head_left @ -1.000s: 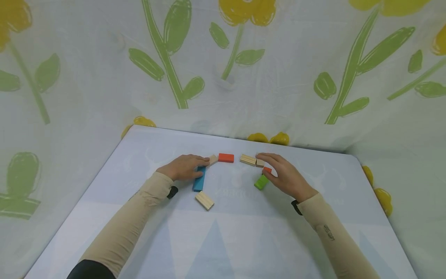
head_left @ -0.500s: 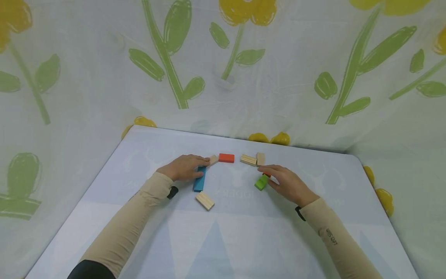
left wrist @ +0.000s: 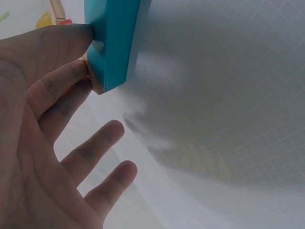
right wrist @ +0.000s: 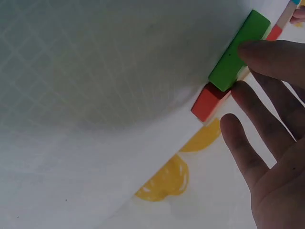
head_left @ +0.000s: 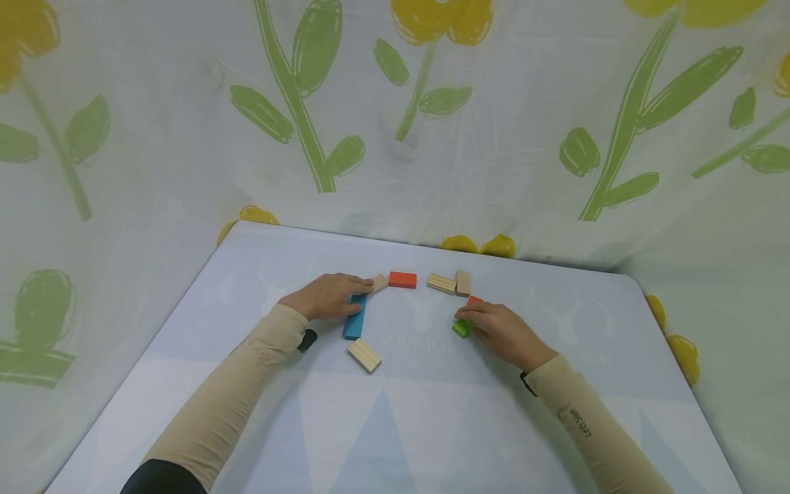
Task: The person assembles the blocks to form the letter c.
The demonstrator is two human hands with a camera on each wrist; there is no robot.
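Wooden blocks lie in an arch on the table. At its left side, the left hand (head_left: 330,296) touches the blue block (head_left: 354,326) with its thumb, while its fingertips reach the plain wooden block (head_left: 379,283) behind. In the left wrist view, the ring and little fingers stand off the blue block (left wrist: 114,45). On the right side, the right hand (head_left: 503,331) pinches the green block (head_left: 461,329). In the right wrist view, the thumb lies on the green block (right wrist: 240,50), with fingers behind it. A small red block (head_left: 474,300) sits by the green block's far end.
A longer red block (head_left: 402,280), a grooved wooden block (head_left: 441,283) and a plain wooden block (head_left: 463,283) form the far part of the arch. Another grooved block (head_left: 364,356) lies at its near left. A flower-printed cloth (head_left: 494,151) hangs behind the white table (head_left: 494,439).
The right hand has moved from the far plain wooden block, past the small red block, toward me to the green block. That wooden block now stands at a different angle. The left hand stays put.
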